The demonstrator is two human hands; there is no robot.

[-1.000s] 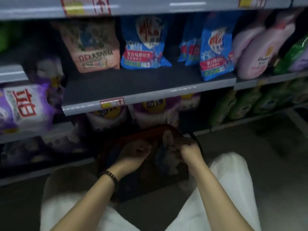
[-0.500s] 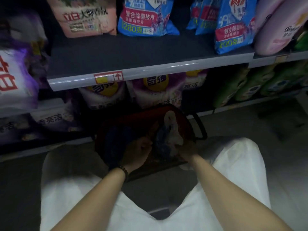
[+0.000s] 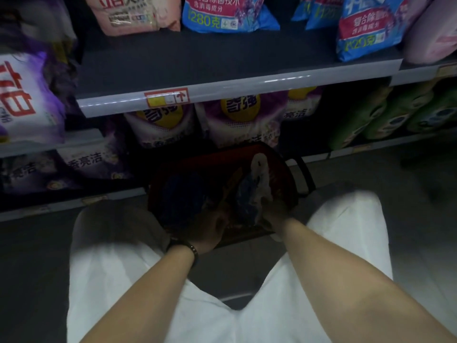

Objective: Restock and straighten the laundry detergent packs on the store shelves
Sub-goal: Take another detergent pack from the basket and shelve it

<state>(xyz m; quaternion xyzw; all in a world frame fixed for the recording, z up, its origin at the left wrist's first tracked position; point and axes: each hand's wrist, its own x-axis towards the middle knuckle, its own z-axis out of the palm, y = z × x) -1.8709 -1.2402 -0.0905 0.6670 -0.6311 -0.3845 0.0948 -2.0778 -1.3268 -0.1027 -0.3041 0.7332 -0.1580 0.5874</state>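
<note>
A dark red shopping basket (image 3: 284, 169) sits on the floor between my knees, against the bottom shelf. Both hands are down inside it in deep shadow. My right hand (image 3: 273, 212) is closed on the near end of a blue and white detergent pack (image 3: 254, 186) that stands on edge in the basket. My left hand (image 3: 210, 231) rests at the basket's near rim beside a dark blue pack (image 3: 183, 194); its fingers are hidden. On the grey middle shelf (image 3: 222, 80) stand a pink pack (image 3: 133, 13) and blue packs (image 3: 227, 13), (image 3: 368, 33).
Purple and white packs (image 3: 242, 120) fill the bottom shelf behind the basket, with more purple packs (image 3: 27, 100) at left. Green bottles (image 3: 395, 115) line the lower right, a pink bottle (image 3: 430, 33) the upper right. The basket's black handle (image 3: 305, 174) hangs at its right side. Grey floor lies to the right.
My view has tilted down and closer to the basket. Both hands have sunk lower into it, and my right hand now grips the blue and white pack's near end.
</note>
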